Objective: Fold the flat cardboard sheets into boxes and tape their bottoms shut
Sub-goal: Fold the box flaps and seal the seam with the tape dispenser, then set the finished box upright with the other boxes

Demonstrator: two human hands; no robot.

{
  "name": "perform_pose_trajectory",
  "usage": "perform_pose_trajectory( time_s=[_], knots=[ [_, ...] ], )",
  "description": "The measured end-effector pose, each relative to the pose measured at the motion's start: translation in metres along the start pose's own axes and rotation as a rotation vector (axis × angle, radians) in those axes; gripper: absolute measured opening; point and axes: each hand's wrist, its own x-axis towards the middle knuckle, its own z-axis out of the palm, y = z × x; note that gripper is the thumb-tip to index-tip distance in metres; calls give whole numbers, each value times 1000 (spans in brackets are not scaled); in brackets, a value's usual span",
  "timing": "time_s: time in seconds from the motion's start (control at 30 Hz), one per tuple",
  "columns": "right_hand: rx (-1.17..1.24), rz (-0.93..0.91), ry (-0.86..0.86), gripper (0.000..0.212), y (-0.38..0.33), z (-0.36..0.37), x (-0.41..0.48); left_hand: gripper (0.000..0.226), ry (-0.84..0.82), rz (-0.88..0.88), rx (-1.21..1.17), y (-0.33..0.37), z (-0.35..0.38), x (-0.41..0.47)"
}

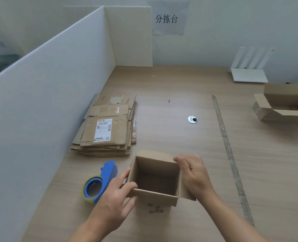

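Open cardboard box [282, 109] cut by right edge. Shipping label [103, 130] print illegible. Fingers [180, 158] of right hand [196, 177] blurred.

Head view, angled down, near table [179, 81]

Counted two folded boxes: near box [155, 169] at 6 o'clock, side box [273, 114] at 3 o'clock. Noted one stack of flat sheets [108, 130] at 9 o'clock; sheets within not countable. Logged one tape dispenser [108, 173] at 7 o'clock, one grommet [192, 119], one wall sign [167, 19] at 12 o'clock.
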Motion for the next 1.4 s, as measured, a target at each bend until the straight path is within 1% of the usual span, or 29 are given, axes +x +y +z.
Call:
perform_pose_trajectory(
  time_s=[0.07, 0.1, 0.17, 0.23, 0.27, 0.3, 0.33, 0.4, 0.47, 0.5, 0.53, 0.63, 0.7, 0.77, 0.87, 0.9, 0.97, 1.03, 1.13, 1.33, 1.4],
  knots=[
    [-29, 4, -14, 27, -7, -11, 6, 27, 33, -16, -24, 1, 2, -3],
    [-88, -14, -15, 32, -10, -16, 8, 28, 43, -8, -28, 1, 4, -3],
    [-248, -104, 13, 45, -19, -24, 8, 29, 59, 8, -42, -1, 5, -2],
    [-324, -226, 21, 42, -32, -26, 0, 32, 83, 28, -46, -1, 6, 3],
    [-325, -271, -10, 40, -39, -23, -7, 34, 90, 42, -46, 0, 5, 6],
    [-314, -288, -79, 40, -46, -18, -15, 35, 91, 56, -45, 0, 5, 9],
    [-303, -267, -190, 44, -53, -10, -24, 36, 90, 70, -41, 1, 4, 11],
    [-327, -178, -414, 58, -61, 7, -41, 39, 77, 87, -18, 1, 2, 15],
    [-501, -163, -536, 69, -63, 21, -52, 43, 59, 87, 9, 0, 1, 16],
    [-594, -172, -548, 70, -63, 26, -55, 46, 52, 95, 20, -1, -1, 15],
    [-670, -193, -530, 66, -62, 30, -57, 47, 40, 107, 31, -2, -5, 15],
    [-831, -301, -353, 46, -50, 38, -61, 49, 31, 153, 74, -7, -11, 18],
    [-912, -342, -289, 41, -44, 43, -64, 50, 31, 162, 67, -9, -15, 19],
    [-937, -378, -253, 34, -43, 41, -68, 49, 41, 173, 59, -6, -20, 23],
    [-935, -385, -203, 30, -43, 26, -70, 47, 51, 217, 73, 2, -25, 34],
    [-939, -366, -204, 29, -42, 19, -70, 47, 53, 227, 70, 5, -26, 40],
    [-949, -309, -190, 34, -42, 1, -71, 46, 66, 252, 72, 12, -25, 55],
    [-954, -268, -166, 42, -40, -18, -71, 44, 87, 315, 78, 23, -23, 70],
    [-1018, -213, -120, 44, -35, -46, -72, 41, 108, 412, 81, 46, -18, 96],
    [-1035, 20, -91, 40, -25, -108, -71, 38, -3, 500, 156, 95, 3, 144],
    [-1044, 48, -71, 37, -19, -130, -73, 38, -36, 512, 190, 111, 14, 157]
  ],
)
